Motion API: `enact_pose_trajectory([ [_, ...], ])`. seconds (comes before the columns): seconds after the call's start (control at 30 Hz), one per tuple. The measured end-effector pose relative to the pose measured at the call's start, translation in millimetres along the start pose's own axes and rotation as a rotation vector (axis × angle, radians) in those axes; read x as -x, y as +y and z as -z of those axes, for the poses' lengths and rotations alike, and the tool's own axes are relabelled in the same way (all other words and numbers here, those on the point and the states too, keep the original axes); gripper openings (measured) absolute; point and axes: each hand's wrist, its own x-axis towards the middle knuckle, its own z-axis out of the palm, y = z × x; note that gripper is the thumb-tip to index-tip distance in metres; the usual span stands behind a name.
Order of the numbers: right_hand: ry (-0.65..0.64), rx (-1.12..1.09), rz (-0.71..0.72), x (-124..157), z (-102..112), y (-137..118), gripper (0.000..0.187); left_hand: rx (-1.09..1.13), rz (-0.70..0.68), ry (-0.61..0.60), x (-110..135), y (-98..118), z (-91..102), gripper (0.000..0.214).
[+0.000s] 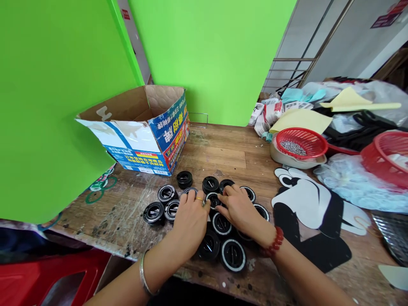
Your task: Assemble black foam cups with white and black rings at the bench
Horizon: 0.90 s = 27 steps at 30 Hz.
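Observation:
Several round black caps with white rings lie clustered on the wooden table. My left hand, with a gold ring and a silver bangle, rests on the group with its fingers curled over a cap. My right hand, with a red bead bracelet at the wrist, lies beside it. Its fingertips press one cap between the two hands. More caps sit to the left, and others stand farther back.
An open cardboard box lies tipped at the back left. Red mesh baskets stand at the right, one over a beige bowl. A black-and-white panda cutout lies right of the caps. Plastic bags and yellow sheets pile at the far right.

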Motion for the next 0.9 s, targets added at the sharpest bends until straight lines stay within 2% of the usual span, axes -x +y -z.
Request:
enact_pose_trajectory([
  [0.1, 0.115, -0.192, -0.025, 8.6, -0.6, -0.5, 0.016, 0.188, 0.029, 0.064, 2.0, -10.6, 4.3, 0.04],
  [0.17, 0.219, -0.453, -0.027, 21.0, 0.6, -4.3, 0.018, 0.524, 0.086, 0.093, 8.2, -15.3, 7.3, 0.036],
  [0.2, 0.248, -0.602, -0.033, 28.6, 1.9, -7.5, 0.019, 0.753, 0.12, 0.067, 12.7, -14.9, 8.3, 0.033],
  [0.23, 0.245, -0.752, -0.049, 36.6, 3.5, -11.3, 0.02, 0.999, 0.151, 0.006, 17.9, -12.0, 8.7, 0.032],
  [0.3, 0.155, -1.005, -0.12, 52.5, 6.4, -19.6, 0.021, 1.439, 0.197, -0.174, 29.2, 0.6, 7.0, 0.038],
  [0.33, 0.101, -1.091, -0.175, 59.8, 7.0, -23.3, 0.023, 1.599, 0.215, -0.244, 34.7, 9.2, 4.9, 0.041],
  [0.4, 0.039, -1.175, -0.282, 72.9, 6.3, -27.5, 0.028, 1.803, 0.251, -0.313, 44.6, 27.5, -1.0, 0.045],
  [0.5, 0.061, -1.153, -0.397, 92.0, 2.1, -22.5, 0.032, 1.967, 0.234, -0.387, 55.4, 47.8, -11.0, 0.052],
  [0.63, 0.02, -1.103, -0.47, 131.1, 0.6, 5.0, 0.038, 2.008, 0.131, -0.502, 63.9, 55.4, -20.0, 0.054],
  [0.7, -0.091, -1.058, -0.489, 160.1, 3.2, 24.4, 0.037, 1.994, 0.166, -0.514, 67.3, 54.1, -21.6, 0.051],
  [0.83, -0.444, -0.849, -0.436, 225.5, 13.4, 60.8, 0.01, 1.924, 0.243, -0.514, 76.2, 48.1, -21.3, 0.047],
  [0.87, -0.468, -0.81, -0.444, 239.6, 15.9, 68.6, 0.011, 1.903, 0.257, -0.519, 78.5, 46.3, -21.9, 0.049],
  [0.9, -0.426, -0.772, -0.479, 251.8, 17.6, 76.4, 0.011, 1.886, 0.274, -0.529, 80.6, 44.3, -23.2, 0.051],
])
